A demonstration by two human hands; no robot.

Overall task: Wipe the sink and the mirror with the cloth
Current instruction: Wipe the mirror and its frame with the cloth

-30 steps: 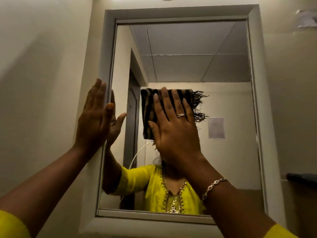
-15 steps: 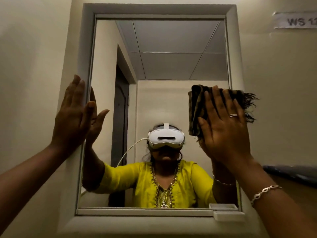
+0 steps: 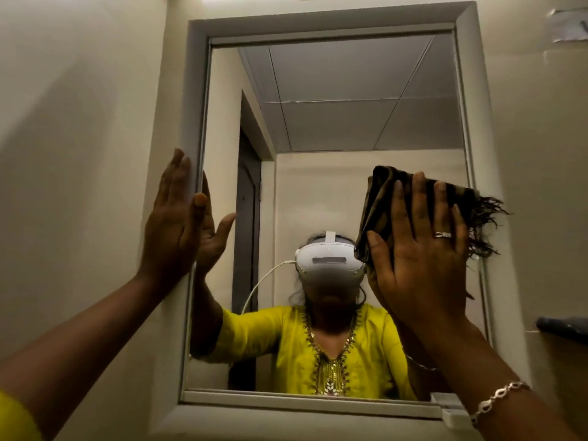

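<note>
Much of the cloth [image 3: 378,211] is covered by the right hand [image 3: 420,259]; its lower edge is lost behind the palm, so its full outline cannot be made out. Both forearms are cut off by the lower border of the view. Well to the right of the right hand, a dark object [image 3: 563,326] is cropped by the picture's edge and cannot be identified. High above it, a paper label [image 3: 569,25] is blurred and unreadable.

The cloth is seen to be dark brown and folded into several layers, with faint stripes. A ragged fringe spreads out beyond the little finger and over the mirror frame [image 3: 194,90] on that side. The folded edge stands clear beyond the thumb and above the fingertips.

The cloth is pressed flat against the glass of the mirror [image 3: 334,186] by the right hand, whose fingers are held straight and spread, not curled round it. A ring [image 3: 443,234] is worn on one finger and a bracelet [image 3: 499,399] at the wrist.

The left hand [image 3: 171,224] is laid flat, fingers straight and together, against the frame's opposite upright; nothing is held in it.
</note>
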